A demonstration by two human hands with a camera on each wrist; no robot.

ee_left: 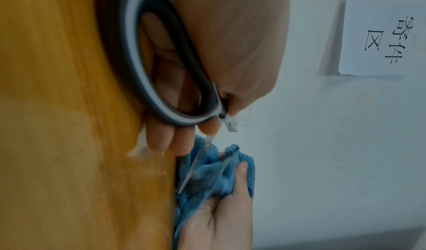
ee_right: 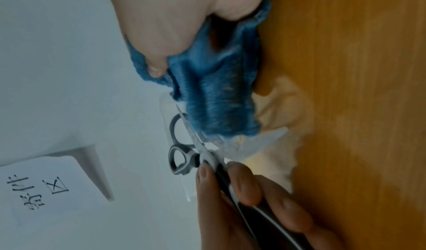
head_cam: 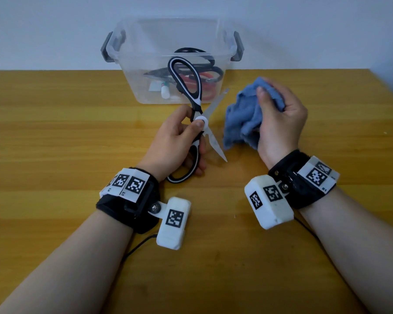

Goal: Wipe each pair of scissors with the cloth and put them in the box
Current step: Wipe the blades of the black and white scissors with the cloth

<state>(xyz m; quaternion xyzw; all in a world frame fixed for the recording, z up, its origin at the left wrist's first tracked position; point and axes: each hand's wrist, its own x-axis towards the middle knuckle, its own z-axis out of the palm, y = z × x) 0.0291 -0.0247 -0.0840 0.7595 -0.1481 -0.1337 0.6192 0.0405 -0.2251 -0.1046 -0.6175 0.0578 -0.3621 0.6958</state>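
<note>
My left hand (head_cam: pixel 179 139) grips a pair of black-and-white scissors (head_cam: pixel 196 103) by the lower handle, thumb on the white pivot. The blades stand spread wide apart, one tip pointing toward the box, the other down toward the table. My right hand (head_cam: pixel 279 118) clutches a crumpled blue cloth (head_cam: pixel 243 118) just right of the blades, a small gap between them. In the left wrist view the handle loop (ee_left: pixel 161 68) fills the frame, with the cloth (ee_left: pixel 214 173) beyond. The right wrist view has the cloth (ee_right: pixel 219 93) beside the scissors (ee_right: pixel 207 155).
A clear plastic box (head_cam: pixel 145 71) with grey latches stands at the back of the wooden table (head_cam: pixel 55 132); it holds several scissors with black and red handles and a small white bottle. A paper sign (ee_left: pixel 380 35) hangs on the wall.
</note>
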